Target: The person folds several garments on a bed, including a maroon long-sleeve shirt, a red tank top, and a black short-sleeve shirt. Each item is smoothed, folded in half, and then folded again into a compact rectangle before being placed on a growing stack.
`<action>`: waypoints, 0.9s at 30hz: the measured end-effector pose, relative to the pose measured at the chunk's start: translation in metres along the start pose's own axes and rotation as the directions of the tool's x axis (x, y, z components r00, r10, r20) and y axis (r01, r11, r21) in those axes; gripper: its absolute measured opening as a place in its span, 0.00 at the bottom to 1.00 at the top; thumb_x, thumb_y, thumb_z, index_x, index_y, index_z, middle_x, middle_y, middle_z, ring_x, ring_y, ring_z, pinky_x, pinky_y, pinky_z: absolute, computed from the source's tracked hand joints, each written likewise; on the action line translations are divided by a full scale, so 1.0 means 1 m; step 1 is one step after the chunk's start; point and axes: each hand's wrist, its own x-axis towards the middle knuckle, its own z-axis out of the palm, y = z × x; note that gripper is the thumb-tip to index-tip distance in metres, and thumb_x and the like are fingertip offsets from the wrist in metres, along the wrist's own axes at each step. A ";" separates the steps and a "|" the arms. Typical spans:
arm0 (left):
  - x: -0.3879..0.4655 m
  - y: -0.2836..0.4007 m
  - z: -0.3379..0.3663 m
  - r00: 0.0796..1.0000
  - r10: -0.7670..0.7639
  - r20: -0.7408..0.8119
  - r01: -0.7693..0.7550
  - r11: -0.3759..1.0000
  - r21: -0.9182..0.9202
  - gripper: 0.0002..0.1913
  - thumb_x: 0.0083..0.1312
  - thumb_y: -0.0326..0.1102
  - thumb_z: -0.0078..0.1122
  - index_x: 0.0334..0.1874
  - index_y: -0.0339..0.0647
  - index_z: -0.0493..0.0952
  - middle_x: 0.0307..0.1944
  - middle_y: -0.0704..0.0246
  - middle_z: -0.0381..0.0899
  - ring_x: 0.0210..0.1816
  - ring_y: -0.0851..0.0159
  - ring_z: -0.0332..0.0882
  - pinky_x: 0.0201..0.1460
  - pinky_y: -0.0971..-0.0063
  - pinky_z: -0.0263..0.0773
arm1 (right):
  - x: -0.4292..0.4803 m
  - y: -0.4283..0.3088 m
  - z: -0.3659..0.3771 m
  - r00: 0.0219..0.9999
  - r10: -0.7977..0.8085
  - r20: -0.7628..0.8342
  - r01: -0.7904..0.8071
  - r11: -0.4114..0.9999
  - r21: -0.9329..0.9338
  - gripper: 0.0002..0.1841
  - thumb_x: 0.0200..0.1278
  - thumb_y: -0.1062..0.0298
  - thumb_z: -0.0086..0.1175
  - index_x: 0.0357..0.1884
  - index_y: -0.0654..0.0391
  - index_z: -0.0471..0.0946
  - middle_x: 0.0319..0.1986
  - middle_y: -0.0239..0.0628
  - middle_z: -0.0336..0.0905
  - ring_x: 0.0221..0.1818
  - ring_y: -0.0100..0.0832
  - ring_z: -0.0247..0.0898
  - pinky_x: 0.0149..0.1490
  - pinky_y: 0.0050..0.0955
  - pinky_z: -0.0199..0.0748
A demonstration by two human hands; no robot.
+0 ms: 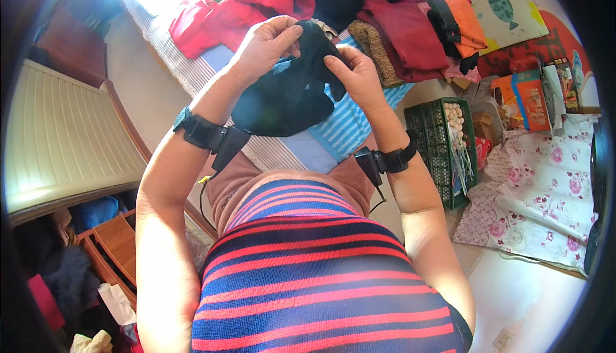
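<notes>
A dark green-black garment point(284, 103) hangs in front of me, held up by its top edge. My left hand point(274, 40) pinches the cloth between thumb and fingers at the upper left. On the other side my right hand point(353, 67) grips the same garment. The cloth's lower part droops over the bed; its exact kind cannot be made out. Under and beside it lies a blue-and-white striped cloth point(351, 134). Just beyond my left hand a heap of red cloth point(240, 9) rests on the bed.
Folded maroon cloth point(406, 40), a brown knit point(370, 47) and an orange-and-black garment point(462, 26) lie at the right. A green plastic crate point(428, 156) stands on the floor beside a flowered cloth point(539, 199). At left are a cream panelled door point(72, 132) and an open drawer point(113, 242).
</notes>
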 end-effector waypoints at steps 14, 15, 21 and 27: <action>-0.038 -0.053 0.046 0.923 -0.078 -0.376 0.145 0.977 0.156 0.18 0.60 0.49 0.61 0.38 0.38 0.76 0.27 0.72 0.75 0.29 0.76 0.71 0.34 0.81 0.67 | -0.021 0.015 0.028 0.963 0.248 -0.109 -0.189 0.903 0.386 0.14 0.69 0.59 0.47 0.37 0.59 0.79 0.29 0.22 0.76 0.31 0.13 0.67 0.37 0.15 0.65; -0.037 -0.054 0.045 0.934 -0.095 -0.345 0.133 0.987 0.090 0.17 0.62 0.46 0.60 0.38 0.37 0.76 0.27 0.72 0.75 0.29 0.76 0.71 0.34 0.81 0.67 | -0.022 0.015 0.029 0.967 0.239 -0.092 -0.191 0.913 0.361 0.15 0.69 0.58 0.47 0.37 0.59 0.79 0.29 0.22 0.76 0.31 0.13 0.66 0.37 0.15 0.65; -0.050 -0.063 0.026 0.887 -0.291 -0.359 0.195 0.940 -0.280 0.07 0.67 0.36 0.53 0.38 0.40 0.76 0.30 0.76 0.75 0.32 0.78 0.72 0.34 0.83 0.67 | -0.025 0.018 0.015 0.961 0.247 -0.123 -0.130 0.799 0.587 0.17 0.71 0.56 0.43 0.41 0.59 0.78 0.36 0.30 0.79 0.39 0.23 0.73 0.48 0.25 0.69; -0.060 -0.078 0.013 0.904 -0.398 -0.158 0.109 0.570 -0.814 0.05 0.69 0.35 0.49 0.41 0.45 0.72 0.40 0.71 0.78 0.43 0.67 0.78 0.51 0.66 0.72 | -0.022 0.040 -0.007 0.878 0.472 -0.080 -0.107 0.355 0.929 0.18 0.71 0.55 0.40 0.42 0.61 0.74 0.43 0.42 0.79 0.50 0.37 0.74 0.59 0.39 0.68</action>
